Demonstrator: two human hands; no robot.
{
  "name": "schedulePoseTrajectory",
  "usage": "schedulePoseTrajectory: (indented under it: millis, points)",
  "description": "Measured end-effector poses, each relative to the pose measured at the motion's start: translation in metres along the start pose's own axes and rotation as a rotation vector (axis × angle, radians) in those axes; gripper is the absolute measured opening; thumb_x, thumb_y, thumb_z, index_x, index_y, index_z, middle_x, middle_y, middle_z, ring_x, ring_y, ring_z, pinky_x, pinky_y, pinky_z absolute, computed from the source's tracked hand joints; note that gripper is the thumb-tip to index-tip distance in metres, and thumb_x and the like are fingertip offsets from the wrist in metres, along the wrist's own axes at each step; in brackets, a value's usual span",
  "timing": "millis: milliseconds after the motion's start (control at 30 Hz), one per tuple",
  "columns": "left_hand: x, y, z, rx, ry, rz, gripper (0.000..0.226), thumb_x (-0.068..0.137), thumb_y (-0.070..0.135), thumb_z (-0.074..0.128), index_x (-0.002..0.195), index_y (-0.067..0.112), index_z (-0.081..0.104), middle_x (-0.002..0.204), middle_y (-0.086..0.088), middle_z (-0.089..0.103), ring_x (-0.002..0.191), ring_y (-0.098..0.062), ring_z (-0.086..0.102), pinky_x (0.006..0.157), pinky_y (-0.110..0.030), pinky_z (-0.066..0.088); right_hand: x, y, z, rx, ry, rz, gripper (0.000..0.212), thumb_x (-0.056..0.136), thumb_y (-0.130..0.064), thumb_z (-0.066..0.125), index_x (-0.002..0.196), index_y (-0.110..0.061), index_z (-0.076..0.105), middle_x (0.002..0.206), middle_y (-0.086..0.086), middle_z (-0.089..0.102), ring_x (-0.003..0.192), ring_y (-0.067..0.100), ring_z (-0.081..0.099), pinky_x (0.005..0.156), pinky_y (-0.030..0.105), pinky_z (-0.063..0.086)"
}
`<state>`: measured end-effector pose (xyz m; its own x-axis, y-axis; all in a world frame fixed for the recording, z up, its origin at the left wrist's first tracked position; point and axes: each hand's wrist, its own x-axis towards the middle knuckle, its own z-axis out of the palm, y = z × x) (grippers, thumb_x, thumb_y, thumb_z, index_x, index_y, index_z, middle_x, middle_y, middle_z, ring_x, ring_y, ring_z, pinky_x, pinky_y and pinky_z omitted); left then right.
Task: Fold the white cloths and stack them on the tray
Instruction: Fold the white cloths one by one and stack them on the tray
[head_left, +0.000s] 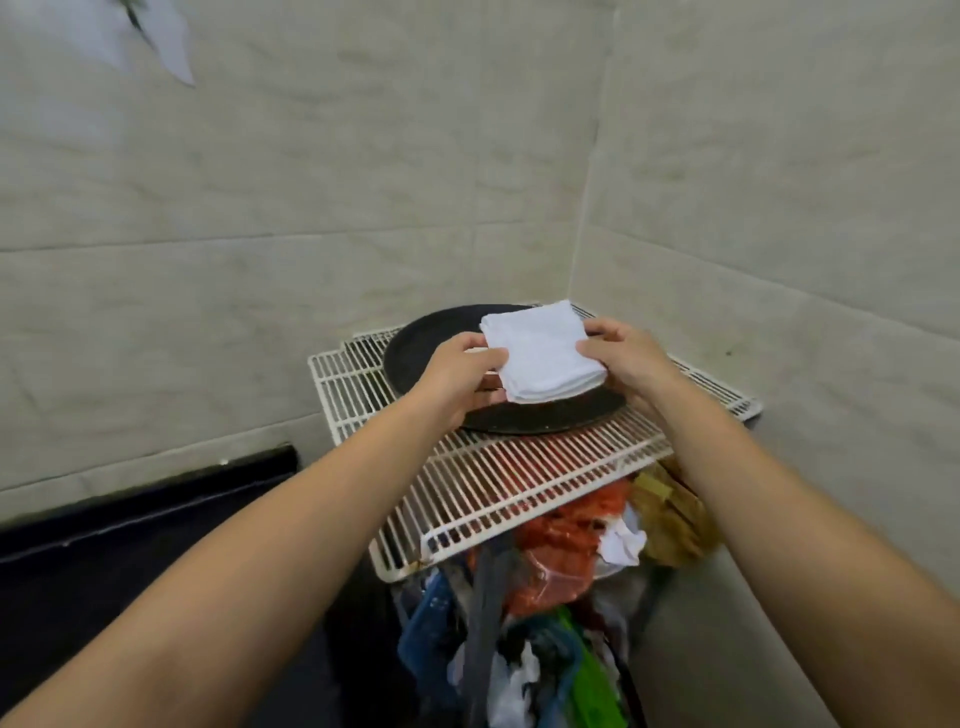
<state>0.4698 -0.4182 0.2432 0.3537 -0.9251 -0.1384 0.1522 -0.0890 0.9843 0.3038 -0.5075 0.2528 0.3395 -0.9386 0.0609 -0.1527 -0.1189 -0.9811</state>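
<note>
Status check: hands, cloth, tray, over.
Left hand and right hand grip folded white cloth at opposite edges. Cloth over round black tray on white wire rack. Nothing blocking.

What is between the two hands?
In the head view, the folded white cloth lies between the left hand and the right hand. Each hand grips one side of it, above the round dark tray.

Tray (415, 338): near-right portion hidden beneath folded white cloth (540, 353) and both hands. Blurred white object (156, 41), well above tray, cut off at top edge; identity indeterminable.
</note>
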Motion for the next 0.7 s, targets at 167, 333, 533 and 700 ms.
schedulePoseTrajectory:
  millis: [167, 333, 533, 700]
  points:
    - [0.062, 0.005, 0.023, 0.009, 0.223, -0.052, 0.018, 0.091, 0.008, 0.057, 0.109, 0.008, 0.057, 0.096, -0.01, 0.061, 0.075, -0.017, 0.059, 0.057, -0.028, 0.052, 0.102, 0.01, -0.007, -0.127, -0.198, 0.015, 0.026, 0.086, 0.001, 0.055, 0.104, -0.015, 0.065, 0.103, 0.007, 0.067, 0.092, 0.02, 0.062, 0.072, 0.028, 0.049]
    - [0.092, -0.008, 0.027, 0.02, 0.383, -0.116, 0.012, 0.088, 0.002, 0.057, 0.097, 0.008, 0.052, 0.08, -0.009, 0.058, 0.063, -0.017, 0.057, 0.054, -0.027, 0.052, 0.145, 0.029, 0.001, -0.228, -0.357, 0.015, 0.023, 0.085, 0.001, 0.054, 0.096, -0.017, 0.064, 0.095, 0.004, 0.066, 0.087, 0.019, 0.061, 0.072, 0.03, 0.048]
    - [0.105, -0.021, 0.026, 0.082, 0.495, -0.158, 0.014, 0.086, 0.0, 0.057, 0.084, 0.01, 0.048, 0.083, -0.013, 0.058, 0.064, -0.02, 0.058, 0.04, -0.023, 0.05, 0.162, 0.045, 0.008, -0.348, -0.436, -0.008, 0.017, 0.082, 0.002, 0.053, 0.09, -0.003, 0.068, 0.09, 0.014, 0.068, 0.083, 0.02, 0.059, 0.073, 0.029, 0.044]
    - [0.105, -0.025, 0.025, 0.117, 0.539, -0.187, 0.017, 0.086, -0.001, 0.059, 0.084, 0.009, 0.046, 0.079, -0.011, 0.054, 0.063, -0.019, 0.056, 0.042, -0.027, 0.051, 0.164, 0.051, 0.014, -0.457, -0.428, -0.048, 0.029, 0.078, -0.001, 0.053, 0.102, 0.016, 0.056, 0.107, 0.034, 0.059, 0.076, 0.032, 0.059, 0.065, 0.035, 0.041]
